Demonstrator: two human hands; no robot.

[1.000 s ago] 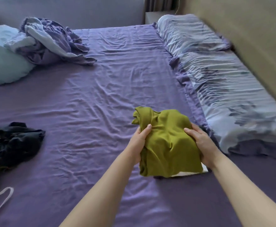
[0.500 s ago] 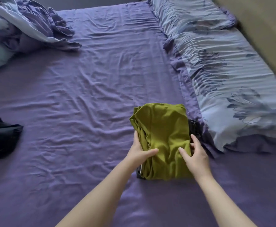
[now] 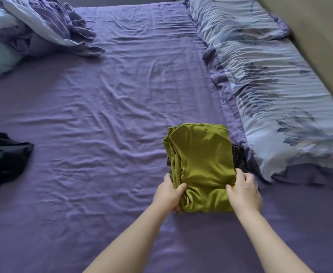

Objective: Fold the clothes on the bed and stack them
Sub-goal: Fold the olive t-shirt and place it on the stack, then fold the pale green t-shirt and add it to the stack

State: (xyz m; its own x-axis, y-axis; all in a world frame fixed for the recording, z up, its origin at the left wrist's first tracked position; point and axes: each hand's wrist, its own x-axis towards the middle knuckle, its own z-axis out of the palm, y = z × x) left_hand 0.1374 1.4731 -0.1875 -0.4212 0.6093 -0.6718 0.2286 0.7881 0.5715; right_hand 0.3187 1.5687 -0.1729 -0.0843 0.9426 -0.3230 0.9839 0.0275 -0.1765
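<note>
Purple bed (image 3: 122,95), folded green shirt (image 3: 201,160) now set down beside the pillows (image 3: 280,95) atop dark clothes (image 3: 238,156), no longer lifted, left hand (image 3: 167,194) and right hand (image 3: 244,190) gripping its near corners

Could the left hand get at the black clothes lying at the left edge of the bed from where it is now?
Probably yes. Only bare purple sheet lies between the left hand and the black clothes, but it now grips the green garment and must let go first.

Green garment (image 3: 201,160) now down on stack.
</note>
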